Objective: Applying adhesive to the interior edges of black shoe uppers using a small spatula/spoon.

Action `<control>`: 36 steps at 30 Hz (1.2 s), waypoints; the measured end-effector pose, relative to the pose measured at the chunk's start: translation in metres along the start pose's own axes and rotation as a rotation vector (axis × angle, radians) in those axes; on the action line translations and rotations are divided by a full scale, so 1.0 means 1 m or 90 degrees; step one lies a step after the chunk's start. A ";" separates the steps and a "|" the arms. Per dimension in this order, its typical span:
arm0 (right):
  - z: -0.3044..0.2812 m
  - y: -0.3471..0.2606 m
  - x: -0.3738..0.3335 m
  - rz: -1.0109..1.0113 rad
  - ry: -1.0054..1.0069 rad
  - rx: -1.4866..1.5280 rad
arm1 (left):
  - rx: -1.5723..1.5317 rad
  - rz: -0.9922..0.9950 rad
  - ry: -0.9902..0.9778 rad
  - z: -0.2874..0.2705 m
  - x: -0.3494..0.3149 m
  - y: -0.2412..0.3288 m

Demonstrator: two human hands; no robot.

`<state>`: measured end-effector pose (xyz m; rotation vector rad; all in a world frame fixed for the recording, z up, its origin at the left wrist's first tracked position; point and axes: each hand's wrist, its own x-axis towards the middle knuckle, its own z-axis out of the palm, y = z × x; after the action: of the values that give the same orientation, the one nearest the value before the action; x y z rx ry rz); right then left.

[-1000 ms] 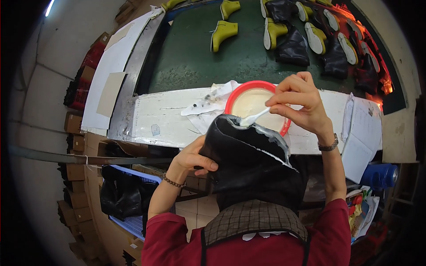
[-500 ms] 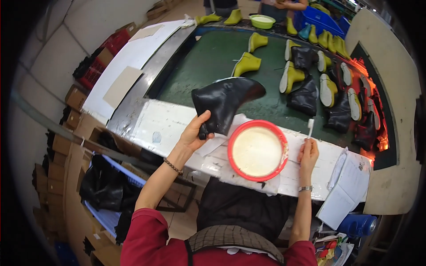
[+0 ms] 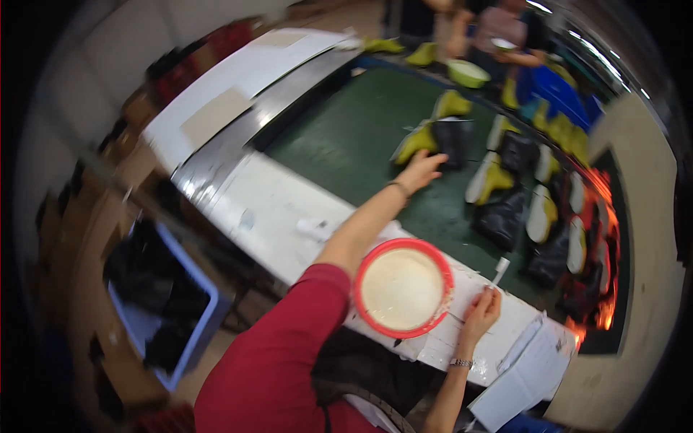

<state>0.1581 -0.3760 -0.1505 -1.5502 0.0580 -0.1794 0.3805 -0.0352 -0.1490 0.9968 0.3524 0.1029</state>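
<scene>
My left hand (image 3: 422,172) reaches out over the green belt (image 3: 339,123) with fingers stretched. Its fingertips are at the lower edge of a black boot upper (image 3: 453,141); whether they touch it I cannot tell. That upper lies beside a yellow-green ankle boot (image 3: 417,141), below another one (image 3: 453,103). My right hand (image 3: 482,314) is closed round the handle of a small white brush (image 3: 500,269), like a toothbrush, bristle end up. Between my arms, on the white ledge (image 3: 267,202), stands a red basin (image 3: 359,289) of cream-coloured liquid (image 3: 402,289).
More yellow-green boots with pale soles (image 3: 540,213) and black uppers (image 3: 502,220) lie to the right, toward a glowing orange oven opening (image 3: 606,289). Papers (image 3: 523,375) rest at the ledge's right end. A blue crate (image 3: 209,317) holds black uppers. Other people (image 3: 498,36) are across the belt.
My left hand has carried the black boot upper from above the ledge forward and right, and laid it beside the yellow-green boot. The right hand still holds the brush. The view has tilted.
</scene>
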 end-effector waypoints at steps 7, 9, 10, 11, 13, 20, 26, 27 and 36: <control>-0.014 -0.001 0.012 -0.021 0.027 -0.047 | 0.037 0.168 -0.188 0.006 -0.142 0.067; -0.013 -0.001 0.008 -0.014 0.031 -0.079 | 0.120 0.244 -0.134 -0.031 -0.243 0.113; -0.014 0.001 0.005 -0.045 0.004 -0.078 | 0.173 0.277 -0.081 -0.053 -0.291 0.130; -0.011 -0.001 0.001 -0.049 -0.015 -0.064 | 0.253 0.313 -0.014 -0.080 -0.340 0.148; -0.004 -0.001 -0.008 -0.034 0.000 -0.057 | 0.359 0.386 0.173 -0.129 -0.432 0.174; -0.021 0.006 0.009 -0.100 0.037 -0.166 | 0.803 0.390 0.978 -0.345 -0.590 0.229; -0.016 0.022 0.014 -0.078 -0.036 -0.055 | 0.947 0.203 0.941 -0.508 -0.683 0.209; -0.023 0.023 0.011 -0.105 -0.004 -0.107 | 0.875 0.213 0.790 -0.500 -0.668 0.188; -0.021 0.004 -0.005 -0.067 -0.033 -0.050 | 1.311 -0.022 0.873 -0.432 -0.696 0.157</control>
<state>0.1501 -0.3962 -0.1554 -1.6366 -0.0587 -0.2224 -0.4067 0.2270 -0.0613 2.8669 1.9609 0.4325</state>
